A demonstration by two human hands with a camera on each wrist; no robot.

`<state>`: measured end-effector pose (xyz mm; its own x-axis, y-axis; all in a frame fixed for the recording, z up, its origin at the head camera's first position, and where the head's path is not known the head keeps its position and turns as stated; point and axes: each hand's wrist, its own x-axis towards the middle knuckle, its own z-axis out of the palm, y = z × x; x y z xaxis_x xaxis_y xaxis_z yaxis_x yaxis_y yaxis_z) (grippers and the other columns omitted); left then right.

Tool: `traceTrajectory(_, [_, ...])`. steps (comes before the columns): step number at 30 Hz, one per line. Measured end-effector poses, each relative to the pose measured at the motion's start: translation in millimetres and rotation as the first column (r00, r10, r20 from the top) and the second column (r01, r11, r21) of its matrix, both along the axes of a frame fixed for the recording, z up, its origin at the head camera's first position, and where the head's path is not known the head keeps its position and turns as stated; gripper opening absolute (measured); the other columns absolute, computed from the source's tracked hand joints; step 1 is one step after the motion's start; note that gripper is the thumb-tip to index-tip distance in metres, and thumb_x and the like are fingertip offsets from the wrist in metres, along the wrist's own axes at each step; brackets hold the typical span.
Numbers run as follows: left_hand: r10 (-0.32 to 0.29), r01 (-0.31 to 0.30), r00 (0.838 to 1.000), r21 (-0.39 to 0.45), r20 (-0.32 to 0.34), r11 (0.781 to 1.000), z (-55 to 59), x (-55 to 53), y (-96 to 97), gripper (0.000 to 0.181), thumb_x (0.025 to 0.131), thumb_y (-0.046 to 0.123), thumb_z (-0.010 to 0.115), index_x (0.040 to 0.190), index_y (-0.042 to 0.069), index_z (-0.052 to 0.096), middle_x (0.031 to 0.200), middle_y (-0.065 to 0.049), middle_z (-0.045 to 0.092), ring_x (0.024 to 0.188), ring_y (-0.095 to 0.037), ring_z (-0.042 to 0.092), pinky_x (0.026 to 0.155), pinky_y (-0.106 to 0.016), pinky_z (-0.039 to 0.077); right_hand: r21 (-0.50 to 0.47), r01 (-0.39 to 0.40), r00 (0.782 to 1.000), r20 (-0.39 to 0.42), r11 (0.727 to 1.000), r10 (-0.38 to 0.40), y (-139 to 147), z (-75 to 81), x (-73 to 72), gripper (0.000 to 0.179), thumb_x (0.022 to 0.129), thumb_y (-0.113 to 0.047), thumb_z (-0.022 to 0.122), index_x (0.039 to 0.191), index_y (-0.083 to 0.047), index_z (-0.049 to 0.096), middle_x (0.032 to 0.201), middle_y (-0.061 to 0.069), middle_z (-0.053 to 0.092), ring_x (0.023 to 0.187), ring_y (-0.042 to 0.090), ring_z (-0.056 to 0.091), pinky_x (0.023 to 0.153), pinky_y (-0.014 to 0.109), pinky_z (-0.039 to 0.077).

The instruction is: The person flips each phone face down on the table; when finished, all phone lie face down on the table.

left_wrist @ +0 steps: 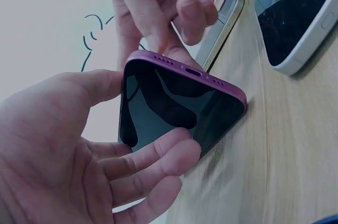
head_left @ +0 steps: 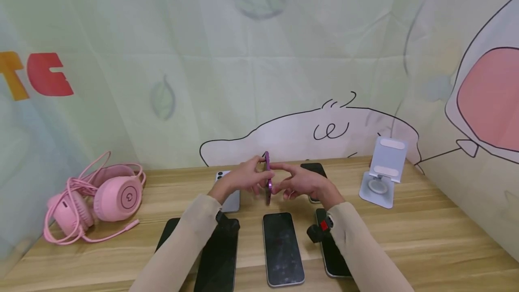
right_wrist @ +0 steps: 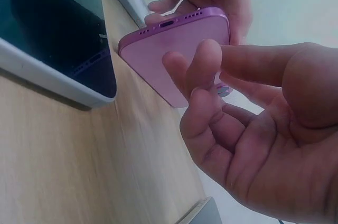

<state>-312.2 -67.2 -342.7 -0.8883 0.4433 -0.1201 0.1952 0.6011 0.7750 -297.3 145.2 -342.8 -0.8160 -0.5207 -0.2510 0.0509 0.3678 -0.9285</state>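
A pink-purple smartphone (head_left: pixel 268 188) stands on edge between my hands, seen edge-on in the head view. My left hand (head_left: pixel 249 175) holds it from the screen side. In the left wrist view its thumb lies at one side edge and its fingers spread over the dark screen (left_wrist: pixel 153 100). From the back side, my right hand (head_left: pixel 302 180) holds the smartphone, index finger extended and the other fingers bent. The right wrist view shows the pink back (right_wrist: pixel 153 49) with fingertips against it. The charging-port end faces the wrist cameras.
A dark-screened phone (head_left: pixel 284 249) lies in front, with others (head_left: pixel 219 256) (head_left: pixel 334 256) under the forearms. A white phone (head_left: pixel 232 203) and a black phone (head_left: pixel 313 167) lie behind the hands. Pink headphones (head_left: pixel 117 199) sit left; a folding phone stand (head_left: pixel 387 157) is right.
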Motion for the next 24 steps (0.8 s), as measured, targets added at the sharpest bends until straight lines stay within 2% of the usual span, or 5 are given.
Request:
traceTrajectory(8, [0.059, -0.060, 0.998, -0.009, -0.020, 0.998, 1.8, -3.4, -1.9, 0.072, 0.098, 0.036, 0.062, 0.154, 0.007, 0.028, 0.088, -0.007, 0.073, 0.066, -0.025, 0.068, 0.067, -0.033, 0.052, 0.018, -0.001, 1.000, 0.006, 1.000, 0.001, -0.2, -3.4, -1.6, 0.063, 0.101, -0.007, 0.058, 0.157, -0.022, 0.032, 0.113, 0.018, 0.067, 0.069, 0.020, 0.064, 0.068, 0.029, 0.054])
traceTrajectory(14, [0.102, -0.103, 0.994, -0.023, -0.044, 0.994, 4.3, -3.6, -2.4, 0.071, 0.097, 0.032, 0.064, 0.153, 0.006, 0.030, 0.082, -0.004, 0.072, 0.066, -0.029, 0.067, 0.065, -0.032, 0.050, 0.029, 0.026, 0.999, 0.028, 0.999, -0.026, 0.3, -4.0, -1.5, 0.061, 0.101, -0.008, 0.057, 0.156, -0.021, 0.032, 0.117, 0.018, 0.065, 0.071, 0.021, 0.067, 0.070, 0.031, 0.055])
traceTrajectory(20, [0.126, -0.125, 0.992, 0.019, -0.032, 0.992, 5.6, -3.4, -2.1, 0.069, 0.096, 0.024, 0.062, 0.153, 0.003, 0.029, 0.080, -0.006, 0.071, 0.062, -0.025, 0.066, 0.066, -0.033, 0.052, 0.027, 0.047, 0.997, 0.062, 0.999, -0.048, 1.3, -4.4, -2.2, 0.063, 0.100, -0.009, 0.059, 0.156, -0.022, 0.033, 0.116, 0.018, 0.065, 0.073, 0.022, 0.068, 0.071, 0.031, 0.056])
traceTrajectory(24, [0.130, -0.129, 0.991, 0.018, -0.030, 0.991, 5.7, -4.1, -2.5, 0.066, 0.096, 0.020, 0.062, 0.152, 0.001, 0.032, 0.081, -0.009, 0.070, 0.061, -0.024, 0.065, 0.067, -0.035, 0.054, 0.022, 0.042, 0.997, 0.068, 0.999, -0.043, 1.9, -5.0, -1.7, 0.063, 0.100, -0.009, 0.059, 0.156, -0.021, 0.031, 0.120, 0.019, 0.063, 0.074, 0.022, 0.068, 0.073, 0.031, 0.056])
